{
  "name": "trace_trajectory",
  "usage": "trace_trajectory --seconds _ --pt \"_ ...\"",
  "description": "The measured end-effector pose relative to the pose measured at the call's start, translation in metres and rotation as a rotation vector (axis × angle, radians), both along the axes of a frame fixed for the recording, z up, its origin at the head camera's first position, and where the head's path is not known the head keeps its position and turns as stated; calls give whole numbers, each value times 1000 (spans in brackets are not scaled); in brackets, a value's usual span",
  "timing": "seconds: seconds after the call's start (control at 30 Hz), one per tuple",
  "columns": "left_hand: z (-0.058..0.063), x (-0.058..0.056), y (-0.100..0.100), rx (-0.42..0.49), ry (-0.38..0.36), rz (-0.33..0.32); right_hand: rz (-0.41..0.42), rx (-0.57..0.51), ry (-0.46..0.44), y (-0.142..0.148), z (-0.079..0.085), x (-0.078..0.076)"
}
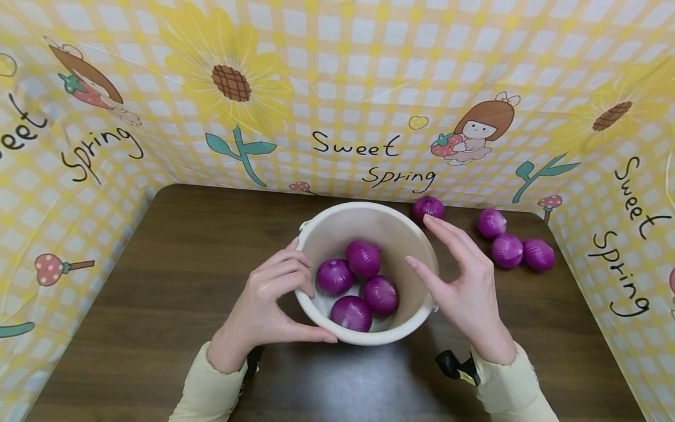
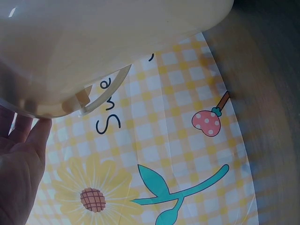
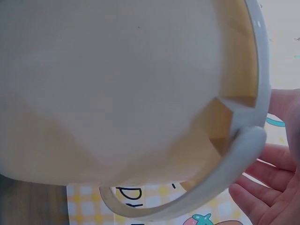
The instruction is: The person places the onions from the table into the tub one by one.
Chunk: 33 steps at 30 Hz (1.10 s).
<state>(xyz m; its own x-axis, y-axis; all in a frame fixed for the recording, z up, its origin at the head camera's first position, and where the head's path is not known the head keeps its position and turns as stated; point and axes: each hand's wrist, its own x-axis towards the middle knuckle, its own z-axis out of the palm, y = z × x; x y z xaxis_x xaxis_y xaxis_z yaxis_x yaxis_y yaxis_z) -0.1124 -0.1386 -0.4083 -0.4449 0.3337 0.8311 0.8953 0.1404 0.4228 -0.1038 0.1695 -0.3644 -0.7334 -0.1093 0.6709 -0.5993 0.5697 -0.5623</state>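
A cream plastic bucket (image 1: 364, 338) stands mid-table with several purple onions (image 1: 364, 258) inside. My left hand (image 1: 274, 290) grips its left rim, fingers bent over the edge and thumb stretched along the front. On the other side, my right hand (image 1: 461, 281) is spread at the right rim, thumb over the opening; nothing is held in it. The right wrist view has the bucket's side and handle (image 3: 187, 201) close up, with the right fingers behind the rim; whether they touch it I cannot tell. The left fingertips meet the rim in the left wrist view.
One onion (image 1: 428, 209) lies behind the bucket, near the right fingertips. Three more onions (image 1: 508, 251) sit together at the table's back right. Checked yellow cloth (image 1: 348, 88) with printed flowers walls the brown table (image 1: 158, 281) at the back and sides.
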Motion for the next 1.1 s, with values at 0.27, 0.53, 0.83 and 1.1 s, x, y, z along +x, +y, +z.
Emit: trace_trajectory --seconds 0.27,0.53,0.83,1.1 --pt "0 0 0 -4 -5 2 -27 3 -11 5 0 0" --pt "1 0 0 1 -3 -1 -44 1 -12 10 -2 0" --pt "2 0 0 0 -3 -1 -79 2 -32 15 -2 0" --pt "1 0 0 -1 -3 0 -110 14 -38 21 -4 -1"
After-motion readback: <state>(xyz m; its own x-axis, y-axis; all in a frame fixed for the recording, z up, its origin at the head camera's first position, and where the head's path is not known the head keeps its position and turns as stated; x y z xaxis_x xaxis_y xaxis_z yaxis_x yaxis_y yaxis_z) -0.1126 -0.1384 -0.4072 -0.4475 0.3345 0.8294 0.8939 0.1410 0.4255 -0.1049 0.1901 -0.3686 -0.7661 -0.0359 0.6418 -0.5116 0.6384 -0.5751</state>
